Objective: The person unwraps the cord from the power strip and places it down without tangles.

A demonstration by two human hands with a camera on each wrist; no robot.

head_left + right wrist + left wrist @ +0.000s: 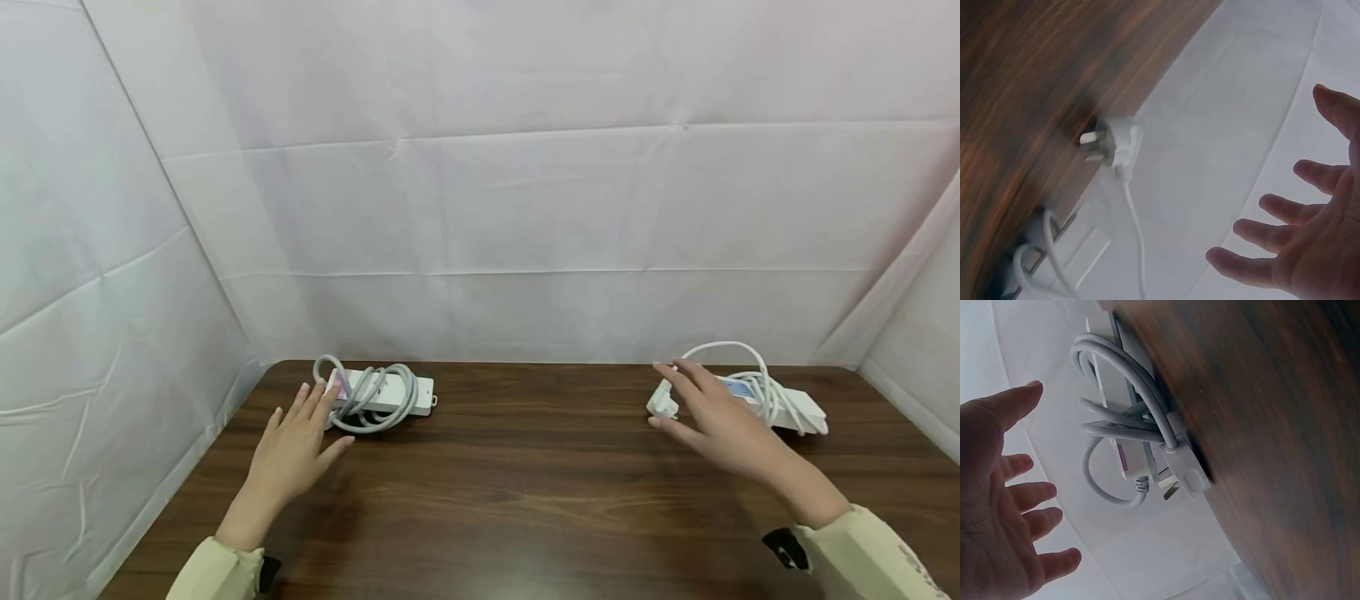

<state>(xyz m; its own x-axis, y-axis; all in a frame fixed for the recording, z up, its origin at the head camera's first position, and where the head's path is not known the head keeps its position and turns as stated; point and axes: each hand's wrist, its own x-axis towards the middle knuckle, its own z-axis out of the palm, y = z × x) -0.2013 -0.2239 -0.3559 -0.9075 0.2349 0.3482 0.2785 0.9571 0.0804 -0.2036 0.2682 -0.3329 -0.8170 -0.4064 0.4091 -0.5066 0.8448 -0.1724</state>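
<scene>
On the left of the table lies a white power strip point(423, 397) with its grey cord point(408, 387) looped over it. My left hand point(292, 446) hovers in front of it, fingers spread, holding nothing. In the left wrist view the strip's plug point(1188, 472) rests by the coil, apart from the fingers. Toward the right lies a second white power strip point(806, 410) with a white cord point(767, 392) and a blue label. Its plug point(662, 402) sits left of it. My right hand point(723, 421) is above and partly hides this strip, fingers extended and apart from the plug point(1124, 147).
The dark wooden table point(510, 500) ends at a white cloth wall point(525, 208) behind both strips. More white cloth point(90, 333) stands along the left side, and another panel point(922, 358) on the right.
</scene>
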